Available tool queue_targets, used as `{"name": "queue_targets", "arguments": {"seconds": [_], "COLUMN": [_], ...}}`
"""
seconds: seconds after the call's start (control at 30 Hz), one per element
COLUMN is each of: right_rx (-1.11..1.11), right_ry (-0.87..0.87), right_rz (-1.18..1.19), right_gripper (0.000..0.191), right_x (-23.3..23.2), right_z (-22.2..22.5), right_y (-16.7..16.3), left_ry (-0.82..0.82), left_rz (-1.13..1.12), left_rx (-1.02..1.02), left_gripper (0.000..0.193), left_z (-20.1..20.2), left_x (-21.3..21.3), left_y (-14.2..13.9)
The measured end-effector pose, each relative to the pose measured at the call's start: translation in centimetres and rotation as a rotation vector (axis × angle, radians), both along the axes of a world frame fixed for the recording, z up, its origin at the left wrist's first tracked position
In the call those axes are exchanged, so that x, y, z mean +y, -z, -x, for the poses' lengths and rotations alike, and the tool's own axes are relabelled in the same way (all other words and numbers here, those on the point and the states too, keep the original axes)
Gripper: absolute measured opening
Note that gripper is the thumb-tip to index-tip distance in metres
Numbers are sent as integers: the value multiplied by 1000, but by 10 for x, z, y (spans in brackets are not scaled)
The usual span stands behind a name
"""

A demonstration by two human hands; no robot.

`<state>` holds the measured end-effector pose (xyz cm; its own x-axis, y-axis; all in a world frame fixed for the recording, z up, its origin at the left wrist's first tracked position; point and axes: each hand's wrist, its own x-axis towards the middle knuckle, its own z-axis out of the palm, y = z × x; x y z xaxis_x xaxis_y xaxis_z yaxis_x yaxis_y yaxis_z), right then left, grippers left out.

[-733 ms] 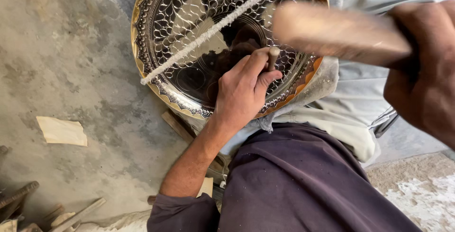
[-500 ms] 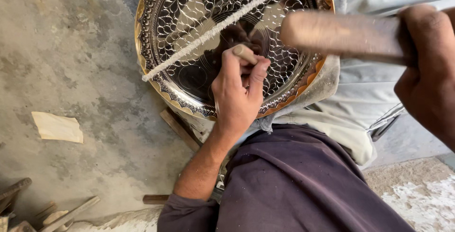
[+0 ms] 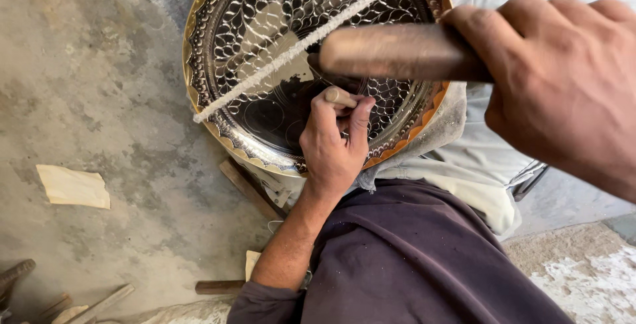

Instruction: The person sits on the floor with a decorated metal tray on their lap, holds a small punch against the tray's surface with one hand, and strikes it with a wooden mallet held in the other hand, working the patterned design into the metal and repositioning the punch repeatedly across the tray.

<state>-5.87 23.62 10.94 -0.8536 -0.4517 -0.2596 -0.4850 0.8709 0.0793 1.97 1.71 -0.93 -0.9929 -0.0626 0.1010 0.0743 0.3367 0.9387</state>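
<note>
A round embossed metal tray (image 3: 218,39) with a gold rim rests against my lap, its shiny face patterned with leaf-like cells. My left hand (image 3: 333,144) is on the tray's lower middle, fingers closed around a small metal punch (image 3: 339,96) whose tip touches the surface. My right hand (image 3: 563,85) is raised close to the camera, gripping a wooden hammer handle (image 3: 397,52) that points left over the tray. A white cord (image 3: 298,42) runs diagonally across the tray.
Grey concrete floor (image 3: 93,85) lies to the left, with a scrap of tan paper (image 3: 73,186). Wooden sticks and tool handles (image 3: 222,287) lie near the bottom left. A wooden block (image 3: 248,188) props the tray from below. My dark trousers fill the lower right.
My left hand has curled tighter and set the punch upright on the tray. My right hand with the hammer handle has shifted left and lower over the tray.
</note>
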Motion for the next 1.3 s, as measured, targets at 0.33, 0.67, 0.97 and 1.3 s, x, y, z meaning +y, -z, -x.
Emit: {"name": "queue_targets", "arguments": {"seconds": [0.33,0.67,0.97,1.3], "right_rx": [78,-42,51,-63], "right_ry": [-130,210,322,884], "right_rz": [534,691,432,787], "right_gripper": [63,62,56,44], "right_x": [0,38,58,70], "right_z": [16,-28,-80,-125], "right_y": [-16,19,34,72], "left_ry": [91,444,724,899], "left_rz": [125,149,227,356], "left_rx": [14,33,25,39], "left_gripper": [26,32,35,30], "left_z": [6,39,64,86], "left_x": [-5,-15,-14,-4], "left_y": [2,1,-20,-33]}}
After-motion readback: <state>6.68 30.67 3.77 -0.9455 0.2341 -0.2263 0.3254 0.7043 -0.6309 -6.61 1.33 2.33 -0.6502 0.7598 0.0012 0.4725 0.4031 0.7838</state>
